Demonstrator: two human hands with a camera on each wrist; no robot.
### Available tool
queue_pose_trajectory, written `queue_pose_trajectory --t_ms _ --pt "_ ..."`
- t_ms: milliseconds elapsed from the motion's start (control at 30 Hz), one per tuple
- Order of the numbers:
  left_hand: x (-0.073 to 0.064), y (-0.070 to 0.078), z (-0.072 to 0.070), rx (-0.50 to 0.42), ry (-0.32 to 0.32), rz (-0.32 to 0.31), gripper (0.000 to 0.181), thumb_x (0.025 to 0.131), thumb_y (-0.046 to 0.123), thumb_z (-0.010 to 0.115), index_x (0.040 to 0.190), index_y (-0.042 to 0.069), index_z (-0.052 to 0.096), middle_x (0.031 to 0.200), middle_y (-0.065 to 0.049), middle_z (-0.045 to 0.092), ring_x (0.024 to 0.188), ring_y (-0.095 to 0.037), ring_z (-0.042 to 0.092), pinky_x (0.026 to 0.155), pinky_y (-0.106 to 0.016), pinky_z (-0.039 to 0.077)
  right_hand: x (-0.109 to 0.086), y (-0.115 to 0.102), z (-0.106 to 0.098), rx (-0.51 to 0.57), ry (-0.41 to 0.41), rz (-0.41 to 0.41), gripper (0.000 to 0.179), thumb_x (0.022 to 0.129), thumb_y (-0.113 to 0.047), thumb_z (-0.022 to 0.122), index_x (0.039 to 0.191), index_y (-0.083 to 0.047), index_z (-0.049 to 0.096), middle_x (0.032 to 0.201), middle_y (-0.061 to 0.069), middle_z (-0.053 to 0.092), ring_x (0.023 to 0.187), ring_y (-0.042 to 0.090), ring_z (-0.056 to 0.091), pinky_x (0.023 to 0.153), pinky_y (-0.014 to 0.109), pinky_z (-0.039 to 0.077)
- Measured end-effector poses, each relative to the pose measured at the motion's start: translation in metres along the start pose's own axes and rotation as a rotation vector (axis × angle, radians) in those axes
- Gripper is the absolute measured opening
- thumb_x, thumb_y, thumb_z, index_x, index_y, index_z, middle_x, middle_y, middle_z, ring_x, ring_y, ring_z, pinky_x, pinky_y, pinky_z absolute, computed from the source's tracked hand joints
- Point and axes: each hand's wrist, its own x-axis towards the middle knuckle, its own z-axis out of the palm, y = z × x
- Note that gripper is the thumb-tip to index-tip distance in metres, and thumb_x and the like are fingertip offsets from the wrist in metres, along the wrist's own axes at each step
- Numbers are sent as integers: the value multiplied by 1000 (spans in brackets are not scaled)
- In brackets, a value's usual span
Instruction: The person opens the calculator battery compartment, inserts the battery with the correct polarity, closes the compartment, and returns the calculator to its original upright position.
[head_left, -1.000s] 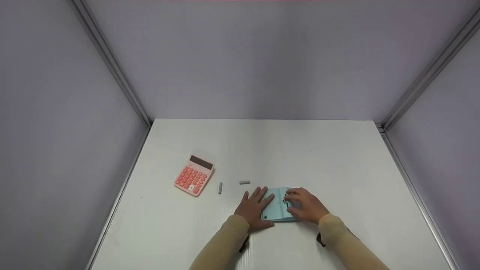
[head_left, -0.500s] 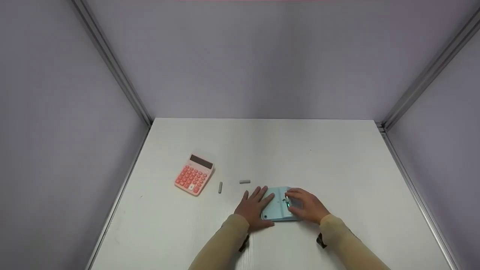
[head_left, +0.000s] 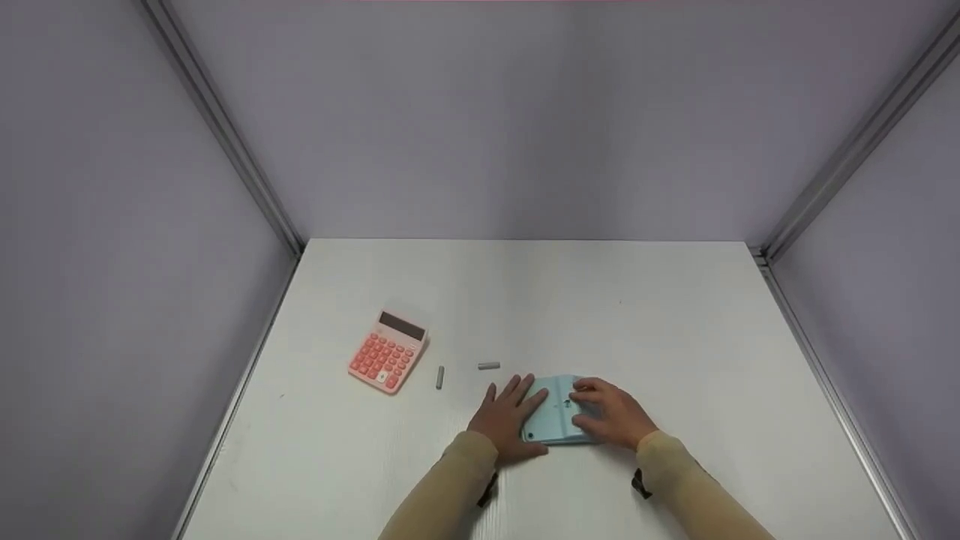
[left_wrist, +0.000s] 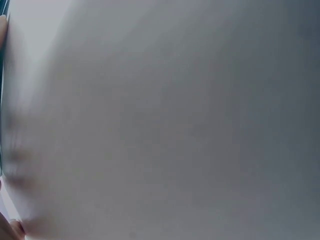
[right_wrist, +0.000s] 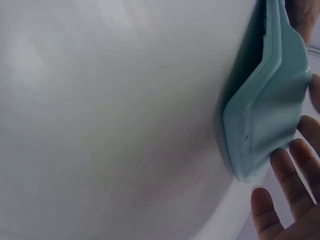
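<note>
A light-blue calculator (head_left: 553, 420) lies with its back side up near the front of the table, a small notch in the middle of its back. My left hand (head_left: 501, 421) rests flat along its left side, fingers spread, fingertips over its left part. My right hand (head_left: 619, 417) touches its right part, thumb and fingertips apart on the battery compartment area. In the right wrist view the calculator (right_wrist: 280, 105) shows its wedge-shaped side, with the right fingers (right_wrist: 287, 172) bent over its back. The left wrist view is mostly blurred white surface.
A pink calculator (head_left: 388, 352) lies face up to the left. Between it and the hands are two small grey batteries, one lengthwise (head_left: 440, 377) and one crosswise (head_left: 489, 366). Grey walls enclose the white table (head_left: 660, 315) at the back and sides.
The dark slot seen a second ago, then the green strip between my right thumb and fingers, no longer show; light blue appears there. My left hand stays in place.
</note>
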Motion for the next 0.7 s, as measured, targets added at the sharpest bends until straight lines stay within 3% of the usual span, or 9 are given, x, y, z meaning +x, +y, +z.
queue_pose_trajectory --t_ms 200,367,533,700 --pt "-2 1 0 -40 12 9 98 75 85 42 154 39 7 162 4 4 147 -19 8 115 -52 18 -1 2 2 -30 26 -34 35 87 -30 72 119 -16 68 129 -1 56 122 24 53 99 47 44" --pt "-3 1 -3 -33 13 10 98 75 85 43 154 39 9 162 4 5 147 -19 9 115 -51 18 2 5 3 -66 33 14 55 86 -35 72 136 -18 55 137 1 51 128 24 46 104 47 40" --pt "-3 1 -5 -33 18 11 97 75 84 43 154 38 9 162 3 6 147 -20 8 115 -51 19 4 8 4 -177 35 78 80 86 -53 65 152 -22 31 153 6 34 141 33 27 107 62 27" --pt "-2 1 -3 -41 10 8 97 76 85 41 154 39 7 162 4 3 147 -19 6 115 -50 16 7 8 3 -201 25 121 81 87 -60 58 153 -24 28 157 3 28 143 36 19 102 74 19"
